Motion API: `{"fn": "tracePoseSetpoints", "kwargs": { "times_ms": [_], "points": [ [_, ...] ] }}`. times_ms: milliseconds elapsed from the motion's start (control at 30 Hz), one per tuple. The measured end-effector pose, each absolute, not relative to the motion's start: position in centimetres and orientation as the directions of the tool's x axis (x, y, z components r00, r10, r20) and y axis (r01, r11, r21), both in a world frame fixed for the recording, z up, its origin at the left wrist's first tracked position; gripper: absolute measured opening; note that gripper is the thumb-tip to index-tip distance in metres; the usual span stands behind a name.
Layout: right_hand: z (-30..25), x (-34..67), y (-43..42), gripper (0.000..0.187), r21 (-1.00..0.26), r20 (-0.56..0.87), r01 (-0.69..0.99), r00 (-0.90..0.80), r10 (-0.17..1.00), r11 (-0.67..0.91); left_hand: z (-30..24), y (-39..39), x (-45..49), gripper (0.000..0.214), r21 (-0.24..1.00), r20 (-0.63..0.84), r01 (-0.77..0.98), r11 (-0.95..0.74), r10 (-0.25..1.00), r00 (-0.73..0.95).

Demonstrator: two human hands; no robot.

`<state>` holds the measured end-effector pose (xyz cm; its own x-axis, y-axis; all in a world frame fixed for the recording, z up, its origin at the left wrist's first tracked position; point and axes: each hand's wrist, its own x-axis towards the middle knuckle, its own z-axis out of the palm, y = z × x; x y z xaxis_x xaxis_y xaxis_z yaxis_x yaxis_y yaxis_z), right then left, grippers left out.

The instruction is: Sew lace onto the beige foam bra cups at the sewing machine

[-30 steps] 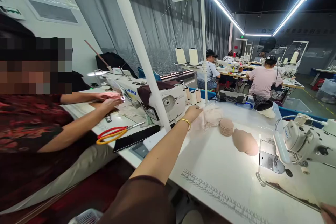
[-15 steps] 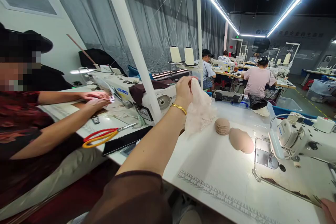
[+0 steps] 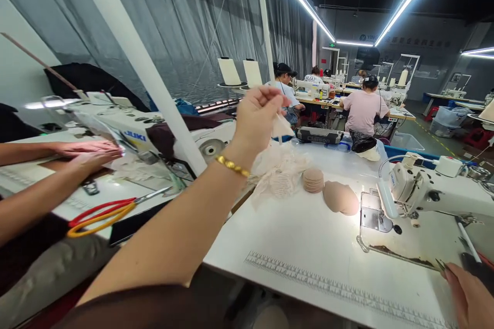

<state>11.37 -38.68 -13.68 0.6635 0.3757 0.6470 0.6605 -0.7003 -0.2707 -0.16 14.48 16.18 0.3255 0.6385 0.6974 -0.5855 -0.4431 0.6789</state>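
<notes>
My left hand, a gold bracelet at its wrist, is raised over the far left of the white table. Its fingers pinch a small cream fabric piece. Below and behind it lies a crumpled heap of sheer cream fabric. To the right of the heap sit a stack of round beige pads and a larger beige cup-shaped piece. At the lower right corner, my right hand is partly cut off, closed on what look like tweezers; only their thin tips show.
A sewing machine stands on the right of the table. A ruler strip runs along the front edge. On the left, a co-worker's hands rest by another machine, near red-and-yellow-handled scissors. A slanting white post rises between the tables.
The view has turned right. My left hand, earlier holding up a larger hanging spread of sheer fabric, now holds a small piece, with the heap lying on the table. More of my right hand shows.
</notes>
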Motion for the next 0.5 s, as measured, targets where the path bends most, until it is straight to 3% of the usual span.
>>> {"fn": "tracePoseSetpoints", "kwargs": {
  "times_ms": [67,133,167,300,400,500],
  "points": [
    [-12.2,9.4,-36.9,0.041,-0.376,0.561,0.599,0.754,0.341,-0.707,12.8,10.1,-1.4,0.02,0.802,0.595,-0.497,-0.33,0.5,0.629],
    [-10.5,7.0,-34.5,0.037,-0.432,0.508,0.603,0.777,0.372,-0.671,8.2,5.7,-2.8,0.024,0.94,0.329,-0.289,-0.182,0.251,0.91],
    [-9.6,5.9,-33.2,0.035,-0.442,0.509,0.661,0.741,0.437,-0.606,5.7,3.6,-3.5,0.027,0.978,0.187,-0.172,-0.115,0.133,0.973],
    [-6.3,2.2,-28.2,0.024,-0.403,0.597,0.825,0.564,0.57,-0.396,-1.9,-2.0,-5.8,0.058,0.992,-0.101,0.109,0.062,-0.124,0.987],
    [-5.0,0.9,-25.9,0.021,-0.29,0.595,0.893,0.45,0.666,-0.344,-3.8,-3.1,-6.5,0.075,0.98,-0.12,0.146,0.136,-0.18,0.976],
    [-4.6,0.8,-24.6,0.027,-0.169,0.571,0.916,0.392,0.721,-0.365,-3.6,-2.9,-6.5,0.076,0.973,-0.09,0.124,0.192,-0.178,0.98]
  ]
}}
